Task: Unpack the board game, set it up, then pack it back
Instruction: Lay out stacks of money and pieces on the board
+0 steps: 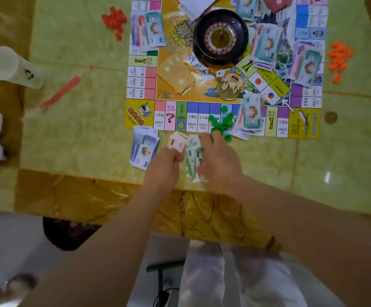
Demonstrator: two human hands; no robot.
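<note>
Game board (224,85) lies flat and unfolded on the yellow-green table (80,129), its near edge just beyond the fingertips of both hands.

- Left hand (164,167): fingers curled, thumb and fingers clamped on a small stack of orange cards (178,141) that sticks out ahead of the knuckles.
- Right hand (219,160): fingers fairly straight and close together, lying on a loose sheaf of green notes (193,158) on the table between the 2 hands. View is blurred here.
- Green pieces (221,124): heap on the board's near row, just past the right fingertips; 1 or 2 have spilled onto the table.
- Blue notes (143,149): stack just left of the left fingers, off the board.
- Roulette wheel (221,37): on the board's centre, well ahead of the fingers, with more note stacks scattered round it.
- Yellow cards (176,74): fanned on the board left of the wheel.
- Red pieces (114,21) far ahead-left on the table; orange pieces (339,58) far ahead-right.
- White tube (11,66): well left of the left fingers.
</note>
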